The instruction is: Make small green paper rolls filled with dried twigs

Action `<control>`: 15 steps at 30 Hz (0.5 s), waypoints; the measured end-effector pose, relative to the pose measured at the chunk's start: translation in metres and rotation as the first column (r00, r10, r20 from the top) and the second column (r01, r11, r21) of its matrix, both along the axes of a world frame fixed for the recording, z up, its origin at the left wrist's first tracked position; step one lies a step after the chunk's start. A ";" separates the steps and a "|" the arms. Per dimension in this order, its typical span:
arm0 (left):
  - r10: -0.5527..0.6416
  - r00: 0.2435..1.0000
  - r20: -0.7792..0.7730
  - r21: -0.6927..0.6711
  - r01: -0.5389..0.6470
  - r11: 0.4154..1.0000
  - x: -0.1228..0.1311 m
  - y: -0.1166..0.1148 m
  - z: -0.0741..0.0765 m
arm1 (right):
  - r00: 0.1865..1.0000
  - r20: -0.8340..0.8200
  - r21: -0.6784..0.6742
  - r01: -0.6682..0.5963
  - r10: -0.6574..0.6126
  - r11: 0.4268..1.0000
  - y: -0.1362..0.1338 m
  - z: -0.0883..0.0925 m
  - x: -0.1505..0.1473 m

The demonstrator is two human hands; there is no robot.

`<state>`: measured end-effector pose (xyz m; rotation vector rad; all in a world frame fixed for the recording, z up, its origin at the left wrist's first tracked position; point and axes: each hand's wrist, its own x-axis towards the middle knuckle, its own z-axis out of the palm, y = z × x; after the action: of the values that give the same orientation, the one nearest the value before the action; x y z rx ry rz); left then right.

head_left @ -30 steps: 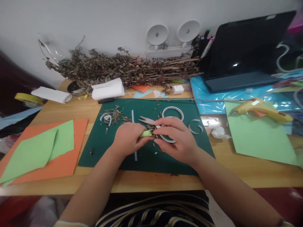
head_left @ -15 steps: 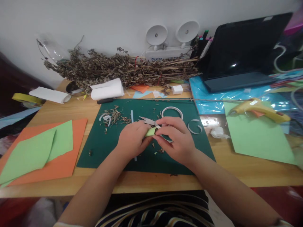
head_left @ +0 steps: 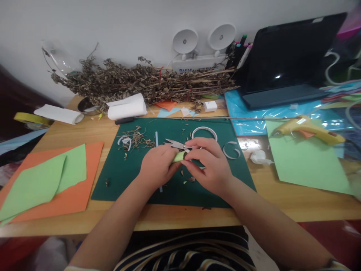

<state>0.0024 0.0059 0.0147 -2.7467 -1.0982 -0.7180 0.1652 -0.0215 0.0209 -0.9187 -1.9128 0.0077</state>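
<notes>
Over the dark green cutting mat point(head_left: 126, 180) my two hands meet on a small rolled piece of light green paper point(head_left: 178, 156). My left hand point(head_left: 156, 165) is closed round the roll's left end. My right hand point(head_left: 210, 165) pinches its right end with thumb and fingers. Small scissors point(head_left: 175, 143) lie on the mat just behind my hands. A white tape ring point(head_left: 205, 130) lies beyond my right hand, and a curled white strip point(head_left: 232, 150) lies to its right. Dry twig scraps point(head_left: 137, 138) are scattered at the mat's back left.
Green sheets on orange paper point(head_left: 70, 192) lie at the left. A yellow glue gun point(head_left: 307, 127) rests on a green sheet point(head_left: 307, 165) at the right. A bundle of dried stems point(head_left: 141, 81), white paper rolls point(head_left: 126, 107), a twin-headed lamp point(head_left: 200, 41) and a dark tablet point(head_left: 287, 64) line the back.
Both hands have shifted slightly up and inward, closing tighter on the green roll. Its visible end has tilted up a little. Nothing else on the table has moved.
</notes>
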 end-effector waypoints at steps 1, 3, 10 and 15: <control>-0.001 1.000 -0.004 -0.002 0.001 1.000 0.000 0.000 0.000 | 1.000 -0.002 -0.006 -0.002 0.002 1.000 0.000 0.000 0.000; -0.002 1.000 -0.011 -0.007 0.002 1.000 -0.001 -0.001 0.000 | 1.000 0.004 -0.021 -0.005 0.005 1.000 0.001 0.000 0.002; -0.040 0.999 0.006 -0.048 0.040 0.998 -0.002 0.000 -0.001 | 0.996 0.000 -0.033 -0.093 0.093 0.995 0.003 0.002 0.004; -0.058 0.997 0.047 -0.084 0.062 0.995 -0.002 0.001 0.000 | 0.997 0.030 0.013 -0.074 0.074 0.997 0.003 0.002 0.006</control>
<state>0.0004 0.0074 0.0147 -2.8601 -1.0832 -0.7601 0.1711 -0.0185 0.0227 -0.8425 -1.9708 0.0250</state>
